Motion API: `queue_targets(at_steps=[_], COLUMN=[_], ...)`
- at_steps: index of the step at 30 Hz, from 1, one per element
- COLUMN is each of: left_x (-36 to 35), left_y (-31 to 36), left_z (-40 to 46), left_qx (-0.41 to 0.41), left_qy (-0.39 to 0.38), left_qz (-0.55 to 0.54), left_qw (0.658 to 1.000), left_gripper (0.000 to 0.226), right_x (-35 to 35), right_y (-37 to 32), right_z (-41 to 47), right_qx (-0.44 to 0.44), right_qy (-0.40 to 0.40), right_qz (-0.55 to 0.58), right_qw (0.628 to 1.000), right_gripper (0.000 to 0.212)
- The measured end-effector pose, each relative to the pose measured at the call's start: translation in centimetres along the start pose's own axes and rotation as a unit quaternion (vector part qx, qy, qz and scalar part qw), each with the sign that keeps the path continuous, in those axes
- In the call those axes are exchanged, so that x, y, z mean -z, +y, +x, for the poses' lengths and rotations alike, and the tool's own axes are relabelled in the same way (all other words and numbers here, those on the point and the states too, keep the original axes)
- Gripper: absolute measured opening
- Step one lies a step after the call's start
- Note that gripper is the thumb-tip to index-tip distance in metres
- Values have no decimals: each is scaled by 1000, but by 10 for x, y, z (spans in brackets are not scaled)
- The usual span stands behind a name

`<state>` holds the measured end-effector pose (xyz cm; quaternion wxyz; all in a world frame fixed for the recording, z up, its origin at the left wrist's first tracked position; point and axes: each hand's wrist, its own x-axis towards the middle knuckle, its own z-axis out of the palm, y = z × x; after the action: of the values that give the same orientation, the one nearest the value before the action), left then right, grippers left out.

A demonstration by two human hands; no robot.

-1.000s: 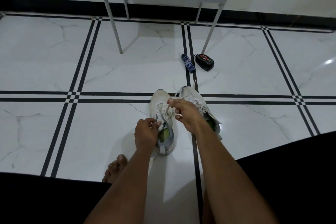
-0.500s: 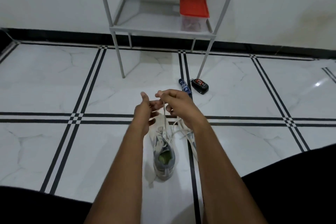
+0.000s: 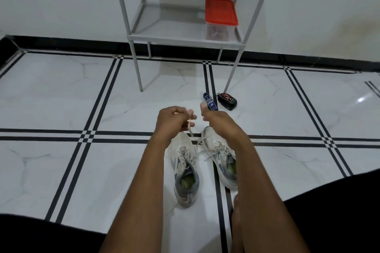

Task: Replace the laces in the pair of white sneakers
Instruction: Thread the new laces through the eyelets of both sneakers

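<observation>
A: What is the setting?

B: A white marble-patterned floor [image 3: 61, 98] crossed by paired black lines, bounded at the far side by a black skirting and a pale wall. A grey metal shelf frame [image 3: 186, 37] stands against that wall and carries a clear box with a red lid [image 3: 221, 18]. A small blue tube [image 3: 210, 103] and a black and red gadget [image 3: 227, 101] lie on the floor just beside the frame's front right leg.

A: And the sneakers?

B: Two white sneakers with grey heels and green insoles stand side by side on the floor between the person's forearms, toes pointing away. The left sneaker [image 3: 185, 168] shows in full; the right sneaker [image 3: 220, 154] is partly covered by the right forearm. Loose white laces cross the gap between the two shoes.

A: What does the left hand do?

B: The left hand [image 3: 172, 121] is raised above the toe of the left sneaker, its fingers curled and pinching a white lace [image 3: 190, 130] that runs down toward that shoe.

A: And the right hand?

B: The right hand [image 3: 216, 118] is raised just beside the left, a small gap between them, thumb up. Its fingers are turned away from the camera, so whether it grips anything cannot be told.
</observation>
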<state>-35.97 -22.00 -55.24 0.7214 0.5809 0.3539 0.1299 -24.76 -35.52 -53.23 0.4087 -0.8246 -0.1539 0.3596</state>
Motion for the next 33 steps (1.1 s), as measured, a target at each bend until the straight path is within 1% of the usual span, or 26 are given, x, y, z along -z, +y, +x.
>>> queue_targets(at_steps=[1,2,4,5,7,9,11,12,13,15,17,20,22,24,25,26,27,28,29,30,31,32,33], left_x=[-2,-3,-4,-4,-4,-4,-6,-7,-7,-8,-7,-6,-6,-4,-1,3,7,11,13,12,11,11,10], left_y=[-1,-3,-5,-8,-12,-16,-18,-19,-19,-22,-25,-30,-32,-38,-44,-50,-55,-61,-68,-76,-84,-95,-105], left_z=[-1,-2,-3,-2,-1,0,2,2,2,2,4,5,5,9,15,21,25,26,24,18,11,4,-1], left_qx=[1,3,5,7,3,-8,-16,-15,-11,0,14,24,23,17,18,25,50,85,135,190,235,258,257], left_qy=[-23,-42,-66,-70,-72,-79,-94,-103,-113,-130,-135,-136,-141,-115,-86,-59,-44,-53,-84,-127,-161,-175,-171], left_qz=[31,55,72,73,80,103,127,136,142,152,168,186,183,204,257,349,452,529,559,553,535,521,508], left_qw=[999,998,995,995,994,992,987,985,983,980,976,973,973,972,962,935,890,843,814,801,796,795,804], left_gripper=[18,18,19,19,19,15,13,13,13,15,15,17,19,21,22,25,27,29,29,27,24,21,20], right_x=[-3,-7,-12,-13,-14,-12,-10,-10,-11,-14,-14,-14,-16,-19,-19,-18,-18,-17,-16,-17,-17,-19,-19], right_y=[-2,1,9,15,23,26,27,30,31,34,34,34,36,39,41,44,49,53,57,61,66,71,74], right_z=[1,2,5,7,11,12,14,14,15,15,16,16,20,24,26,30,34,36,39,41,45,47,49], right_qx=[10,27,71,73,31,-45,-108,-130,-141,-139,-120,-82,-55,-31,-21,-11,2,15,25,30,29,23,17], right_qy=[-15,-24,2,24,47,36,-10,-42,-70,-87,-77,-70,-23,54,99,144,183,211,228,239,245,245,237], right_qz=[75,125,164,186,216,179,127,127,139,176,225,326,384,413,405,379,345,311,286,265,243,216,185], right_qw=[997,991,984,979,975,982,986,982,978,971,964,939,921,909,909,914,921,927,930,934,938,945,954], right_gripper=[62,53,32,28,33,51,68,72,72,59,42,33,30,25,24,23,23,24,25,28,32,33,30])
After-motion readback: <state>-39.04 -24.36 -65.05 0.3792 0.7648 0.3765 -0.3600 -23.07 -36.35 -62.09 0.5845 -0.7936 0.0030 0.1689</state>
